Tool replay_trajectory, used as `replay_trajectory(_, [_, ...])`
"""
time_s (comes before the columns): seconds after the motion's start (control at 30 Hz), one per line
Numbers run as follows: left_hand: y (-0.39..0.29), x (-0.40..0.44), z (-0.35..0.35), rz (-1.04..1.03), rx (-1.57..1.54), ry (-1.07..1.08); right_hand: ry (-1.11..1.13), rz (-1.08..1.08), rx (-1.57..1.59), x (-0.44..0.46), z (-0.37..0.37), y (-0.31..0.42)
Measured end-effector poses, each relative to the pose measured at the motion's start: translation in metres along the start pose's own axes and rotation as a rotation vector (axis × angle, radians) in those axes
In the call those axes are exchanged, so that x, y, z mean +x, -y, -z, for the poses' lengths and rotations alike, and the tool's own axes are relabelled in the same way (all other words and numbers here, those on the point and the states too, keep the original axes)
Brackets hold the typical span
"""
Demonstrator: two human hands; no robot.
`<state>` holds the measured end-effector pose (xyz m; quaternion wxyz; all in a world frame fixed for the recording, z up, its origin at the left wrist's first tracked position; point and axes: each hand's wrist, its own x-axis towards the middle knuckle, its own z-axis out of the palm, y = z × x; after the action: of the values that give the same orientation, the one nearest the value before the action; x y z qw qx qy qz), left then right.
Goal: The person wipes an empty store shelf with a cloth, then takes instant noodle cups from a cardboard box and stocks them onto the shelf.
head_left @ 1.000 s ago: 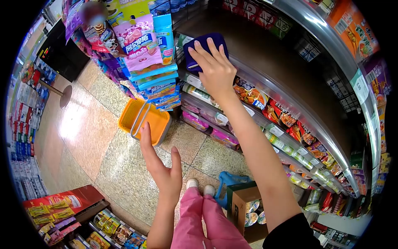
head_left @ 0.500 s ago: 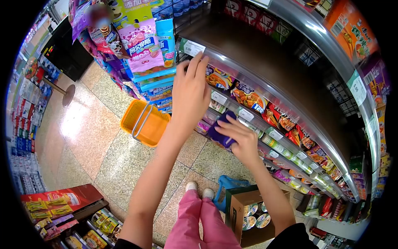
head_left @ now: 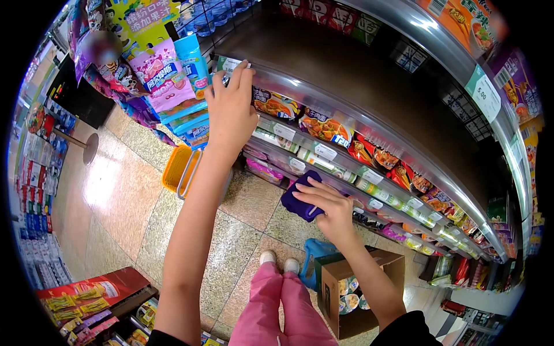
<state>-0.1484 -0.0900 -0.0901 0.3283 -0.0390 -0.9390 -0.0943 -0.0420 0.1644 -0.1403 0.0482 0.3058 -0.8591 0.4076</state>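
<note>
My left hand (head_left: 231, 112) reaches up to the left end of the shelf's front edge (head_left: 271, 78). Its fingers are stretched over a price tag (head_left: 229, 65) there, and a small shiny spot shows among them. In my right hand (head_left: 332, 210) is a folded dark purple cloth (head_left: 302, 196), held in front of the lower shelf rows. The brown top shelf board (head_left: 346, 63) lies beyond my left hand. Packs of instant noodles (head_left: 326, 124) line the row below it.
Hanging candy bags (head_left: 163, 75) are left of my left hand. A yellow basket (head_left: 176, 170) stands on the tiled floor. By my feet are a blue stool (head_left: 311, 259) and an open cardboard box (head_left: 375, 323) with several round-lidded cups. A snack display (head_left: 92, 294) is at lower left.
My left hand has moved left along the shelf edge, over the price tag. The purple cloth in my right hand sits slightly lower and further left. The view has shifted right.
</note>
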Motion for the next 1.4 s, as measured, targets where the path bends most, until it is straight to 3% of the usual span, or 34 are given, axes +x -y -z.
replay_trajectory(0.5, [-0.006,0.000,0.002,-0.006,0.115,0.037,-0.107,-0.125,0.094,-0.015,-0.002,0.005])
replay_trajectory(0.63, [-0.015,-0.012,0.005,-0.008,0.030,-0.043,-0.233,-0.167,0.115,-0.018,0.000,0.005])
replay_trajectory(0.67, [-0.021,-0.018,0.009,-0.006,-0.005,-0.073,-0.286,-0.257,0.260,-0.020,0.000,0.006])
replay_trajectory(0.77, [-0.047,-0.056,0.028,0.068,-0.308,-0.046,-0.472,-0.497,0.733,-0.032,0.000,0.013])
replay_trajectory(0.83, [-0.064,-0.099,0.028,0.273,-0.615,0.168,-0.542,-0.606,0.882,-0.044,0.001,0.014])
replay_trajectory(0.9, [-0.091,-0.130,0.038,0.551,-1.179,0.443,-0.598,-0.710,1.040,-0.057,0.000,0.017])
replay_trajectory(1.0, [-0.124,-0.158,0.047,0.819,-1.486,0.673,-0.646,-0.765,1.145,-0.074,-0.001,0.028])
replay_trajectory(1.1, [-0.145,-0.174,0.046,0.863,-1.502,0.720,-0.639,-0.842,1.260,-0.100,0.000,0.036])
replay_trajectory(1.23, [-0.163,-0.194,0.036,0.752,-1.306,0.848,-0.697,-0.914,1.469,-0.136,0.008,0.041])
replay_trajectory(1.33, [-0.196,-0.205,0.045,0.259,-0.900,0.627,-0.821,-0.963,1.513,-0.168,0.010,0.044])
replay_trajectory(1.4, [-0.211,-0.220,0.049,0.111,-0.867,0.644,-0.931,-0.986,1.532,-0.188,0.012,0.047])
